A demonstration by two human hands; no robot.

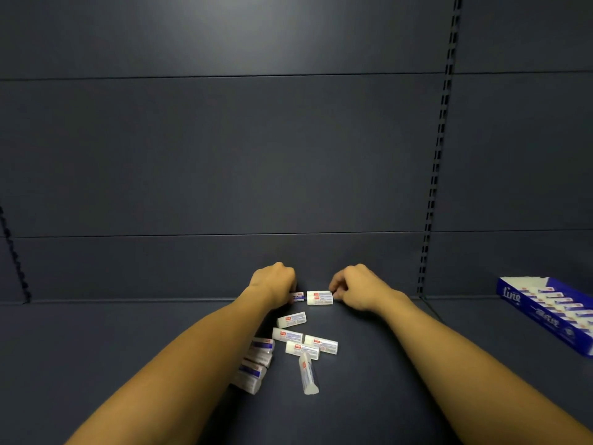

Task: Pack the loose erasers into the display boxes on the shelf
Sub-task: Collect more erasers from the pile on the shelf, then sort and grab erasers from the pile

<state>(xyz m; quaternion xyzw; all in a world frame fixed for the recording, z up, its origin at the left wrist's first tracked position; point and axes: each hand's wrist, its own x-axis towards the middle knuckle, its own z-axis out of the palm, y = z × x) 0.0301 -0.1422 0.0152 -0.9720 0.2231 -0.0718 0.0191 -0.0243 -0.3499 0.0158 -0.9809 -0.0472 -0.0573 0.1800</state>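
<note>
Several loose white erasers (292, 319) with red and blue sleeves lie scattered on the dark shelf between my forearms. My left hand (274, 281) is curled at the back of the shelf and grips a small eraser (297, 297) whose end sticks out to the right. My right hand (356, 284) pinches the right end of a stack of two erasers (319, 298). A blue display box (545, 313) holding a row of erasers lies on the shelf at the far right. More erasers (256, 364) lie partly hidden under my left forearm.
The dark back wall (224, 155) of the shelving rises right behind my hands. A slotted upright (433, 187) divides this bay from the one on the right. The dark shelf surface (96, 332) spreads to the left.
</note>
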